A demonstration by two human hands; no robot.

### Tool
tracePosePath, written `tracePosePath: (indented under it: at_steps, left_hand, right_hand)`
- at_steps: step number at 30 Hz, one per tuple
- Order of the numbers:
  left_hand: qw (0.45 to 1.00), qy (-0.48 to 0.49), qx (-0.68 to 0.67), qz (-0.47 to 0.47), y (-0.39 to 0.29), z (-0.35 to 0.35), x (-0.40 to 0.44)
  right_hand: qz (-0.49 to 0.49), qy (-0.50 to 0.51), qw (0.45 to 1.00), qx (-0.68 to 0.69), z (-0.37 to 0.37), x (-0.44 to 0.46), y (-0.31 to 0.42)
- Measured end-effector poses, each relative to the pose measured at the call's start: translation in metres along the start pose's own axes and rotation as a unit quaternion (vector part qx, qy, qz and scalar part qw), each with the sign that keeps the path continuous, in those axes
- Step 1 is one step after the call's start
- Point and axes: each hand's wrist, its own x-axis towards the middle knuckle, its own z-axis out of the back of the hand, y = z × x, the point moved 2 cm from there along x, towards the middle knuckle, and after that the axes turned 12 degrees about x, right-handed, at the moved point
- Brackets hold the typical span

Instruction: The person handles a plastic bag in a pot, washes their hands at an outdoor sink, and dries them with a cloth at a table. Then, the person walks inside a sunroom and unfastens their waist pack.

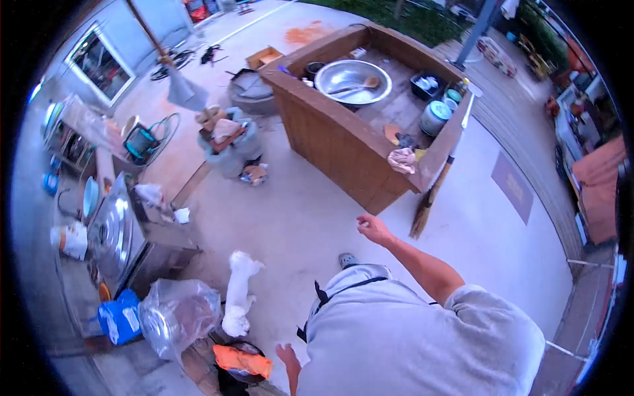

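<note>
A: What lay closest to the hands?

B: A brown wooden counter (337, 142) stood just beyond the right hand (373, 230), its near lower corner close to the fingers. The orange bag (243, 362) lay near the left hand (288, 356), on a dark container (254, 377) at the lower edge of the view.

A: Was either hand gripping anything?

B: The right hand was partly curled, with nothing visible in it. The left was loosely open, apart from the orange bag; I couldn't see anything in its grasp either.

A: And on the counter?

B: A wide metal bowl (323, 79) sat there, with a long-handled utensil (371, 82) in it. A lidded jar (436, 119) stood further right, and a pinkish cloth (401, 160) lay over the near corner. A broom (430, 204) leaned against the counter's right side, bristles down.

A: What was around that?

B: A small white dog (241, 290) was on the pale floor (290, 218), between the clear plastic bag (178, 313) and the person's shoe (347, 259). A blue package (120, 317) lay just left of the plastic bag.
</note>
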Motion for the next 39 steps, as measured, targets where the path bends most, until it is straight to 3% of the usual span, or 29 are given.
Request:
tracePosePath:
  at_steps: [1, 3, 6, 7, 9, 12, 16, 18, 19, 20, 22, 25, 27, 28, 30, 34, 37, 39]
  left_hand:
    - [0.999, 0.032, 0.026, -0.021, -0.101, 0.053, 0.0]
    - [0.989, 0.061, -0.133, -0.009, -0.144, 0.045, 0.045]
    - [0.994, 0.007, -0.09, -0.057, -0.253, 0.064, 0.054]
    - [0.995, 0.013, -0.082, -0.063, -0.268, 0.062, 0.061]
    - [0.994, 0.037, -0.014, -0.098, -0.296, 0.053, 0.079]
    - [0.987, 0.107, 0.001, -0.117, -0.278, 0.018, 0.137]
    - [0.986, 0.11, -0.062, -0.109, -0.353, 0.031, 0.165]
    - [0.974, 0.099, -0.076, -0.191, -0.397, 0.034, 0.198]
    - [0.964, 0.112, -0.053, -0.234, -0.418, 0.027, 0.225]
    - [0.953, 0.123, -0.03, -0.275, -0.442, 0.02, 0.25]
    - [0.933, 0.147, 0.031, -0.326, -0.549, 0.048, 0.242]
    - [0.861, 0.265, -0.081, -0.427, -0.672, 0.066, 0.23]
    - [0.795, 0.356, -0.112, -0.479, -0.74, 0.082, 0.209]
    - [0.758, 0.397, -0.119, -0.504, -0.762, 0.086, 0.2]
    - [0.707, 0.482, -0.167, -0.489, -0.798, 0.099, 0.175]
    - [0.694, 0.549, -0.221, -0.411, -0.818, 0.091, 0.171]
    - [0.771, 0.452, -0.252, -0.372, -0.835, 0.096, 0.179]
    - [0.777, 0.44, -0.257, -0.37, -0.849, 0.099, 0.183]
  right_hand:
    - [-0.008, -0.008, 1.0, 0.001, 0.013, 0.011, 0.006]
    - [-0.013, -0.03, 0.998, 0.056, 0.036, 0.028, 0.024]
    - [0.055, -0.084, 0.994, 0.038, 0.07, 0.046, 0.055]
    - [0.047, -0.092, 0.994, 0.04, 0.081, 0.048, 0.07]
    - [0.175, -0.246, 0.944, -0.131, 0.108, 0.055, 0.099]
    - [0.073, -0.311, 0.919, -0.231, 0.139, 0.082, 0.079]
    - [0.104, -0.346, 0.879, -0.31, 0.15, 0.115, 0.032]
    - [0.212, -0.38, 0.882, -0.179, 0.156, 0.129, 0.016]
    - [0.089, -0.42, 0.898, -0.1, 0.159, 0.131, 0.025]
    - [0.063, -0.455, 0.887, 0.043, 0.162, 0.14, 0.011]
    - [-0.002, -0.465, 0.883, 0.057, 0.165, 0.142, 0.079]
    - [-0.026, -0.377, 0.913, 0.153, 0.137, 0.173, 0.122]
    - [0.056, -0.345, 0.928, 0.127, 0.101, 0.202, 0.161]
    - [0.043, -0.316, 0.929, 0.189, 0.082, 0.216, 0.185]
    - [0.029, -0.251, 0.932, 0.26, 0.044, 0.241, 0.218]
    - [0.023, -0.087, 0.975, 0.205, 0.018, 0.276, 0.253]
    - [0.111, 0.001, 0.984, 0.142, 0.036, 0.303, 0.248]
    - [0.097, 0.011, 0.978, 0.186, 0.059, 0.314, 0.244]
